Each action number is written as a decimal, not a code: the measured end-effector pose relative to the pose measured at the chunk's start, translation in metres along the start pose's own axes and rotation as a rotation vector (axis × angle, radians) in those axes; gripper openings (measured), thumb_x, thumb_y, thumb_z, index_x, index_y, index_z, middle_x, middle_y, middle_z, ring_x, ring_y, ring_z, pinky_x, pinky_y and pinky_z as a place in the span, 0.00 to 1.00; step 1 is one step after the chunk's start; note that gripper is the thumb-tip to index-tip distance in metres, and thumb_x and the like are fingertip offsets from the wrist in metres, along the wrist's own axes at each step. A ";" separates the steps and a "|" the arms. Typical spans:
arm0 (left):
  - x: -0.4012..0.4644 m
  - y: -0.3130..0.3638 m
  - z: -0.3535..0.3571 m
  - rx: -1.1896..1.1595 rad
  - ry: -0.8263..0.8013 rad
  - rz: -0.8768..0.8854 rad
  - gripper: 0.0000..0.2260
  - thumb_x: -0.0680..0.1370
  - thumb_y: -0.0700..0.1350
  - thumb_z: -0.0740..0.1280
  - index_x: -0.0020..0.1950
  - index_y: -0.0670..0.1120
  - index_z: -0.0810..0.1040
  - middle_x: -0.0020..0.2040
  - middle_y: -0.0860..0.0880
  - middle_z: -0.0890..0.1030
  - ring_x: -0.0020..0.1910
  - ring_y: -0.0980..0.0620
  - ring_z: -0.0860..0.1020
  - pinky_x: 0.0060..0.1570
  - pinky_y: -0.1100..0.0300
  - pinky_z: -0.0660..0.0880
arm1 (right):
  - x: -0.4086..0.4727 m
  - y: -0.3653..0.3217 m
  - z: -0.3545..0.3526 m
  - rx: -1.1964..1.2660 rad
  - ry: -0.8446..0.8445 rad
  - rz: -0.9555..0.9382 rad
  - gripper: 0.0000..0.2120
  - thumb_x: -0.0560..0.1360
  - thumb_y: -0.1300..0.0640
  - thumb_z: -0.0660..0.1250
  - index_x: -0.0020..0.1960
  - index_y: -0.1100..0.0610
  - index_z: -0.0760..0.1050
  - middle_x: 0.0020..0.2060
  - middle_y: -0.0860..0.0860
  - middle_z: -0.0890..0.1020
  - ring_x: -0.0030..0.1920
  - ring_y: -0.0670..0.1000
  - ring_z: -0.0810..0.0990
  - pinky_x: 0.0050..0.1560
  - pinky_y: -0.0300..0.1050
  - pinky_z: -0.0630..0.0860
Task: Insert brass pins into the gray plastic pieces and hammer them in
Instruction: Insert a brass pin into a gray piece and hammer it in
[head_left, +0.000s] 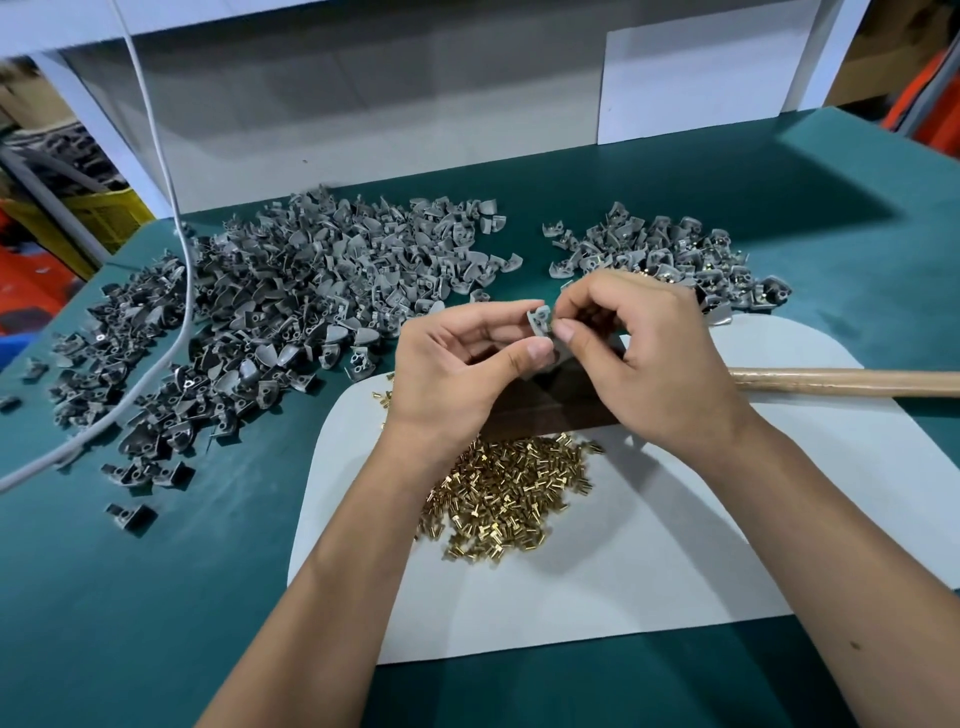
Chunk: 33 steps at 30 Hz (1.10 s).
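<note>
My left hand (457, 358) pinches a small gray plastic piece (540, 319) between thumb and fingers, held above the white board (675, 545). My right hand (644, 353) meets it from the right, fingertips pinched against the piece; whatever they hold is too small to see. A heap of brass pins (511, 493) lies on the board just below my wrists. A wooden hammer handle (841, 382) lies across the board's right side, its head hidden behind my right hand. A dark block (545, 410) sits under my hands.
A big pile of gray plastic pieces (270, 312) covers the green table (156, 597) at the left. A smaller pile with brass pins showing (675, 254) lies at the back right. A white cable (176, 291) runs across the left pile. A white panel (363, 104) backs the table.
</note>
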<state>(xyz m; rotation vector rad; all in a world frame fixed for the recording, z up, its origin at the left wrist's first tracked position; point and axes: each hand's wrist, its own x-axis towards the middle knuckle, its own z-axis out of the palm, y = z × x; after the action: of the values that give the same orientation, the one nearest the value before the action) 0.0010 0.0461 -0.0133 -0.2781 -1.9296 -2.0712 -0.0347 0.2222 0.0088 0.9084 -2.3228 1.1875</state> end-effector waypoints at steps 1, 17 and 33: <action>0.000 0.000 0.000 -0.023 -0.001 -0.008 0.13 0.72 0.32 0.76 0.57 0.38 0.84 0.47 0.41 0.87 0.44 0.45 0.86 0.48 0.54 0.84 | 0.000 0.001 0.000 -0.004 -0.008 -0.001 0.03 0.76 0.64 0.71 0.45 0.58 0.80 0.40 0.47 0.81 0.42 0.45 0.78 0.46 0.32 0.70; -0.003 0.002 0.003 0.043 0.012 -0.048 0.13 0.70 0.31 0.77 0.53 0.41 0.85 0.45 0.42 0.87 0.43 0.46 0.86 0.48 0.57 0.83 | 0.001 0.000 0.000 -0.004 -0.064 0.069 0.05 0.75 0.64 0.72 0.42 0.57 0.81 0.36 0.44 0.81 0.40 0.47 0.78 0.43 0.36 0.71; -0.001 -0.005 0.009 0.528 0.093 -0.085 0.08 0.74 0.41 0.77 0.44 0.56 0.86 0.56 0.57 0.84 0.65 0.53 0.77 0.71 0.49 0.70 | 0.005 0.061 -0.073 -0.212 -0.590 0.440 0.07 0.71 0.51 0.79 0.40 0.52 0.83 0.33 0.46 0.85 0.36 0.46 0.82 0.41 0.44 0.79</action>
<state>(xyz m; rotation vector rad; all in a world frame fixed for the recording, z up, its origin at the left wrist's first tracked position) -0.0007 0.0550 -0.0175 0.0190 -2.3647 -1.5055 -0.0777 0.3068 0.0180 0.7643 -3.1801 0.8644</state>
